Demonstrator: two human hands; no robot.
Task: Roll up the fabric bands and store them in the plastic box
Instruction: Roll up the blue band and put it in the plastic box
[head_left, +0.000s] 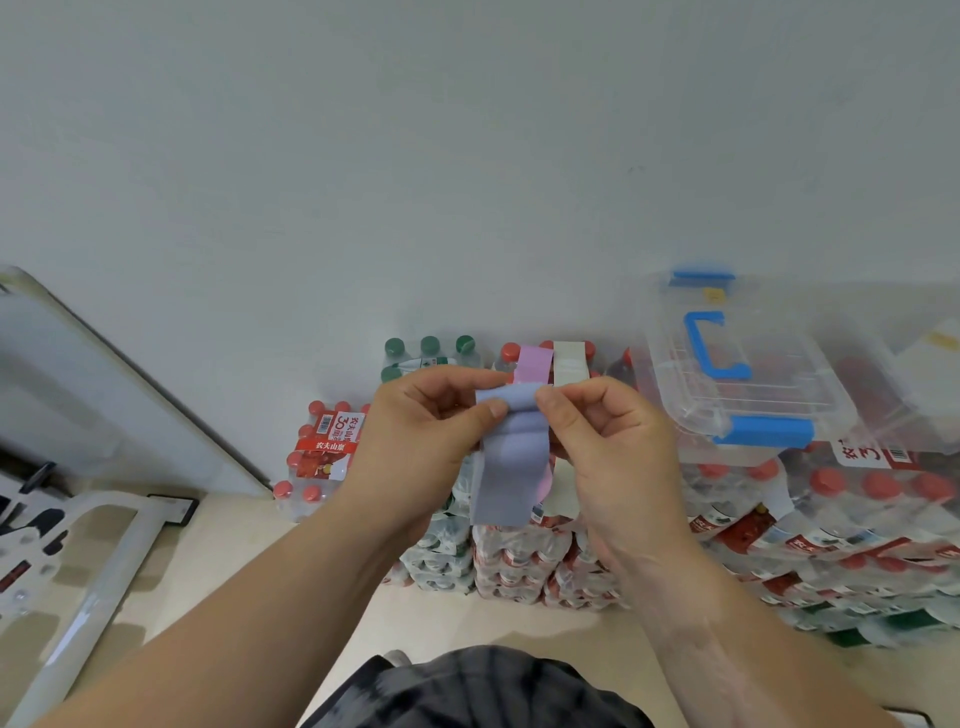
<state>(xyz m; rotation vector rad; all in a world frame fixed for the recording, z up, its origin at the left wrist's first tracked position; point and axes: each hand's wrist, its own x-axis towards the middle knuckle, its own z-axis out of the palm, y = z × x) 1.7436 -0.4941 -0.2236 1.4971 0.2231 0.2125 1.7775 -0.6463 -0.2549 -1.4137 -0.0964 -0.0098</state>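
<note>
Head view: looks down past two forearms at stacked bottle packs on a pale floor, against a plain wall.
Far left: a pale leaning panel (104, 384) and a white metal frame (104, 561), both cut off by the edge; what they belong to is unclear.
Left hand (431, 431): thumb and fingers pinch the top-left edge of the band.
Task's thing: a blue-grey flat fabric band (511, 467), held in the air between both hands, its top edge curled over in a first turn and the rest hanging loose.
Other bands: a pink fabric strip (535, 364) and a cream fabric strip (570, 364) just behind it.
Right hand (608, 441): pinches the top-right edge, its thumb close to the left thumb.
Store: a clear plastic box with blue handle and latches (753, 374), to the right on shrink-wrapped packs of red-capped bottles (831, 493).
Risk: rolled in mid-air with only thumb pressure, the limp band may wind crooked or spring loose; the box lid seems to be on, so a free hand will be needed.
Hidden: the lower lengths of the pink and cream strips, the box's contents, and whether its latches are fastened.
</note>
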